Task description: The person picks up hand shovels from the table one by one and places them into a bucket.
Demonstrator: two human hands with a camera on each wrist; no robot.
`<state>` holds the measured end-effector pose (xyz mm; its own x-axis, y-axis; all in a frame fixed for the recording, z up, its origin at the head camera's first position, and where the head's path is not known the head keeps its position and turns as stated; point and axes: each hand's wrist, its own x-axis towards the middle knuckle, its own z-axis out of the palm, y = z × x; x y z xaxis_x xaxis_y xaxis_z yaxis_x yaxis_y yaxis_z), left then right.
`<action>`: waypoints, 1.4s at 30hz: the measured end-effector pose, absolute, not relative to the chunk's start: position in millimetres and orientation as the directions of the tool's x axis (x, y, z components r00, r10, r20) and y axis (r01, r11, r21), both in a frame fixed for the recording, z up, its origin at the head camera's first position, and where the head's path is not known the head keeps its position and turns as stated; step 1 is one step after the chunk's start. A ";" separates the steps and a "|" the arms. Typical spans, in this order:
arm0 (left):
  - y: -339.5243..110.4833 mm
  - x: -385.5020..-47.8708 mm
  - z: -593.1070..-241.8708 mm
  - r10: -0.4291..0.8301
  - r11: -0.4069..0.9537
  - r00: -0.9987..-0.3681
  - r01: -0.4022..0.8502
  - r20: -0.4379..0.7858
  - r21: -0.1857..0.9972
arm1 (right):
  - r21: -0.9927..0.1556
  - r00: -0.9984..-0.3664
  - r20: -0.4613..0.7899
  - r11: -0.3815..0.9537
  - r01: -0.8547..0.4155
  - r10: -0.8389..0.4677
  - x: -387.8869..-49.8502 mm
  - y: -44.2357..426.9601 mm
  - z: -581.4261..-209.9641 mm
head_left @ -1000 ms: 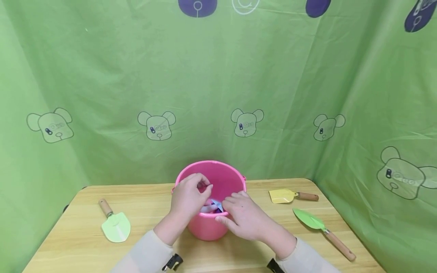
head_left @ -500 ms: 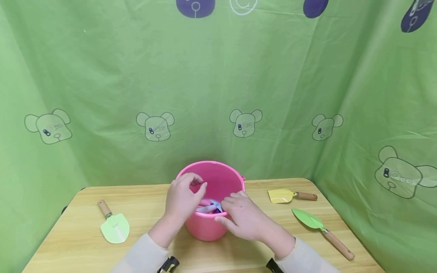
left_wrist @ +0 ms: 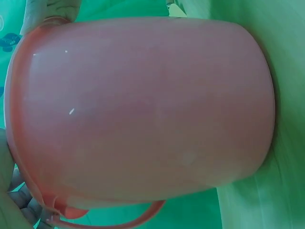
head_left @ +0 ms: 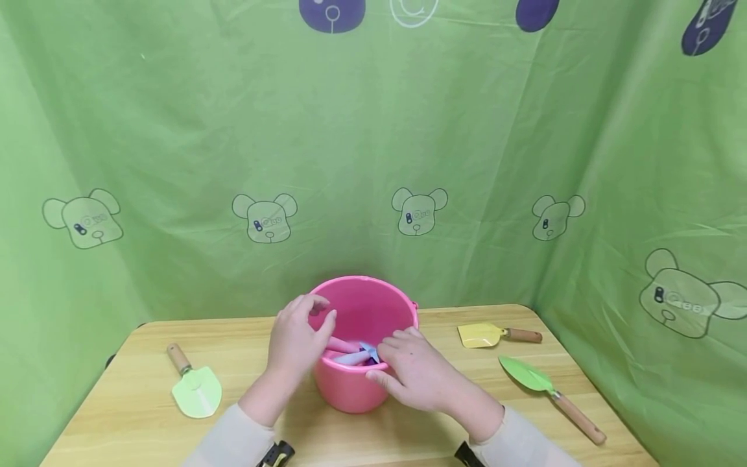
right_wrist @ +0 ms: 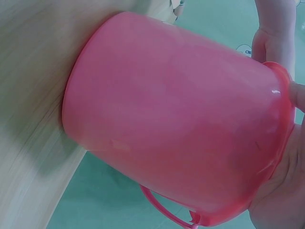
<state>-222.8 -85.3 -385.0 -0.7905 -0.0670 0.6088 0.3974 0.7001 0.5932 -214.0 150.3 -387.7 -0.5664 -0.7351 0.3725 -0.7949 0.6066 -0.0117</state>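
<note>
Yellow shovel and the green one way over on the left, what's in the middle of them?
The pink bucket stands between them, with the left hand and right hand at its rim; the head view shows it.

The bucket (head_left: 353, 391) has a shovel (head_left: 192, 384) left, a spade (head_left: 493, 335) and trowel (head_left: 547, 386) right.

Illegible lettering (head_left: 271, 222) on green curtain (head_left: 350, 130)

One bucket (head_left: 349, 390) — three shovels (head_left: 197, 392) outside
</note>
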 end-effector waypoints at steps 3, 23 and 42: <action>-90.2 -223.8 -386.3 -0.069 0.701 -0.779 0.407 0.623 0.586 | -0.009 -0.562 0.375 0.604 -0.797 -0.737 -214.2 150.3 -387.7; -136.1 -229.5 -385.5 -0.163 0.728 -0.784 0.314 0.600 0.609 | -0.007 -0.558 0.363 0.596 -0.803 -0.746 -213.2 150.0 -385.1; -190.0 -230.2 -398.5 -0.268 0.785 -0.779 0.165 0.567 0.597 | -0.007 -0.560 0.359 0.598 -0.801 -0.747 -213.2 151.4 -387.3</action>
